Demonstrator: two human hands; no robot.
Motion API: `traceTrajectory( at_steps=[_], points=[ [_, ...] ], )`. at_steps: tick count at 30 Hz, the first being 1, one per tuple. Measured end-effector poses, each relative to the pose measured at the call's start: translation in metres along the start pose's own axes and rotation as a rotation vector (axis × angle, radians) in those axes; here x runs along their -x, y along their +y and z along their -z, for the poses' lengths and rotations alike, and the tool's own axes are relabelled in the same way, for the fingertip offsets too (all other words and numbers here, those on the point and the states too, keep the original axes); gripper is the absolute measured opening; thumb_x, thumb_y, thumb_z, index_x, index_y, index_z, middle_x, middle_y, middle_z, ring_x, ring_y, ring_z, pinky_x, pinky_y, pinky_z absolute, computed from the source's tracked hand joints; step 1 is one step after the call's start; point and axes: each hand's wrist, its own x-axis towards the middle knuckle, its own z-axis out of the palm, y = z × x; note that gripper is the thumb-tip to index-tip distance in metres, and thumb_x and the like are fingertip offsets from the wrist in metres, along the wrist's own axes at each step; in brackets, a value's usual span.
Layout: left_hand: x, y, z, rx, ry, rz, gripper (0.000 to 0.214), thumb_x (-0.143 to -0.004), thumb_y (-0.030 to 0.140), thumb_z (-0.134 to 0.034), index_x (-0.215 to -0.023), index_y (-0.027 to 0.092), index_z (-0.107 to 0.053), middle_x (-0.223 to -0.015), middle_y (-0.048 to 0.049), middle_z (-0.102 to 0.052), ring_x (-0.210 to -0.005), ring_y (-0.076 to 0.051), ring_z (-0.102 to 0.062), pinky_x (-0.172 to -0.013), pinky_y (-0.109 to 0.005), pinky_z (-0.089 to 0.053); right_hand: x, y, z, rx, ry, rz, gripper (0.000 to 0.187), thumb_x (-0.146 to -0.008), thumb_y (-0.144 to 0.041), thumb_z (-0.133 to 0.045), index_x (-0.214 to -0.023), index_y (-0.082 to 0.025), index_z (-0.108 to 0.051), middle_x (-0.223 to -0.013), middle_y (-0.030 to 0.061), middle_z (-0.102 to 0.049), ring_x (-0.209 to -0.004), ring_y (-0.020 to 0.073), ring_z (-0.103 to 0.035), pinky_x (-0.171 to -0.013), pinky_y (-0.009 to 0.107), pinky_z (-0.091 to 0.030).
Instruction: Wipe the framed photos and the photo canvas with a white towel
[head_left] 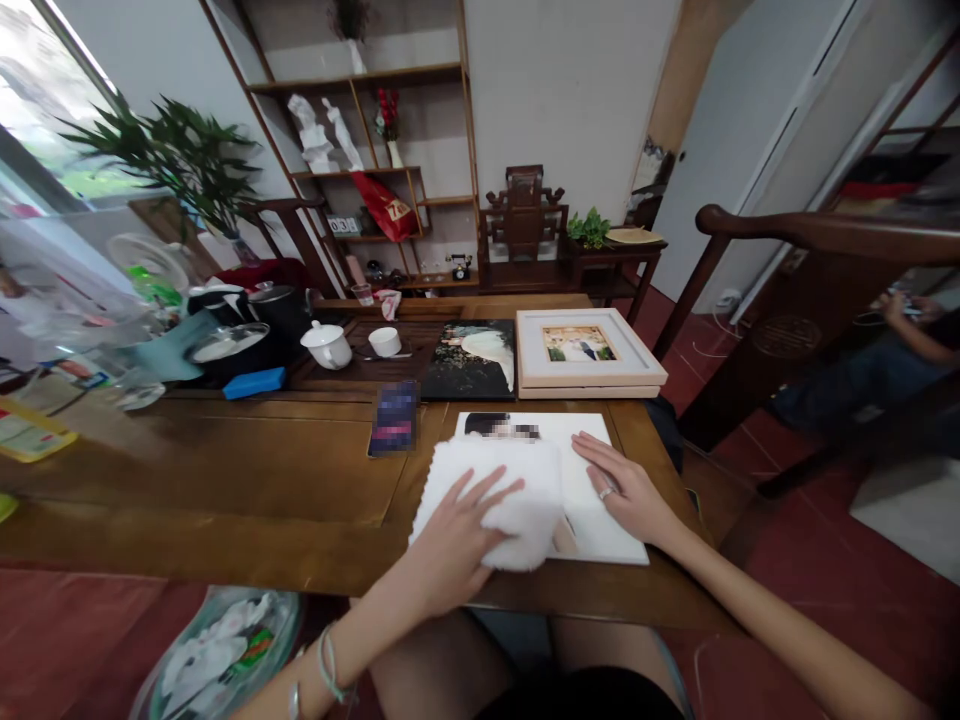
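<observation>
A white photo print (pixel 592 520) lies flat at the near right of the wooden table (pixel 247 470). A white fluffy cloth (pixel 510 475) covers its left half. My left hand (pixel 454 535) lies on the cloth with fingers spread, pressing it down. My right hand (pixel 626 485), with a ring on one finger, rests flat on the print to the right of the cloth, fingers stretched out. Behind the print lie a dark photo print (pixel 471 360) and a stack of white picture frames (pixel 589 350).
A phone (pixel 394 418) lies left of the cloth. Further back stand a white teapot (pixel 328 345), a cup (pixel 385 341), dark kettles (pixel 232 345) and a blue sponge (pixel 253 382). A bin (pixel 217 650) sits on the floor at my left. Another person (pixel 877 360) sits at right behind a dark chair (pixel 810 240).
</observation>
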Motion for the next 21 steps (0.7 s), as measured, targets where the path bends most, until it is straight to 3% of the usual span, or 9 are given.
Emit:
traceTrajectory(
  at_steps=[5, 9, 12, 16, 21],
  points=[
    [-0.024, -0.048, 0.004, -0.001, 0.051, 0.198, 0.043, -0.075, 0.012, -0.059, -0.117, 0.023, -0.064, -0.152, -0.0068, -0.033, -0.143, -0.031, -0.021, -0.114, -0.056, -0.020, -0.002, -0.004, 0.004, -0.007, -0.037, -0.004, 0.042, -0.093, -0.021, -0.043, -0.133, -0.026, -0.053, -0.137, 0.0060, -0.053, -0.131, 0.0241, -0.044, -0.109, 0.052, -0.037],
    [-0.034, -0.068, 0.000, -0.036, 0.055, 0.216, 0.045, -0.077, 0.014, -0.060, -0.121, 0.023, -0.062, -0.154, -0.0077, -0.029, -0.144, -0.033, -0.017, -0.114, -0.058, -0.018, -0.006, -0.005, 0.007, -0.011, -0.094, -0.036, 0.043, -0.093, -0.020, -0.044, -0.135, -0.030, -0.051, -0.140, 0.0028, -0.051, -0.133, 0.0238, -0.041, -0.111, 0.052, -0.035],
    [-0.028, -0.058, -0.007, -0.037, 0.041, 0.171, 0.031, -0.076, 0.019, -0.064, -0.106, 0.024, -0.070, -0.156, -0.0071, -0.025, -0.144, -0.036, -0.014, -0.114, -0.061, -0.012, -0.009, -0.006, 0.007, -0.006, -0.103, -0.077, 0.043, -0.093, -0.020, -0.044, -0.135, -0.031, -0.051, -0.140, 0.0014, -0.050, -0.133, 0.0238, -0.040, -0.112, 0.051, -0.033],
    [-0.008, -0.022, -0.011, 0.009, 0.086, 0.088, 0.007, -0.075, 0.021, -0.067, -0.071, 0.020, -0.073, -0.156, -0.0033, -0.024, -0.144, -0.037, -0.010, -0.115, -0.059, 0.000, -0.010, -0.009, 0.007, -0.008, -0.099, -0.107, 0.045, -0.093, -0.019, -0.045, -0.136, -0.031, -0.049, -0.141, 0.0006, -0.049, -0.134, 0.0237, -0.040, -0.113, 0.051, -0.033],
    [0.008, 0.006, -0.007, 0.109, 0.132, 0.074, 0.019, -0.072, 0.019, -0.066, -0.089, 0.021, -0.072, -0.157, -0.0029, -0.022, -0.145, -0.034, -0.011, -0.117, -0.056, -0.003, -0.009, -0.009, 0.006, -0.018, -0.096, -0.095, 0.047, -0.093, -0.017, -0.044, -0.137, -0.032, -0.047, -0.142, 0.0008, -0.049, -0.134, 0.0234, -0.039, -0.111, 0.052, -0.034]
  ],
)
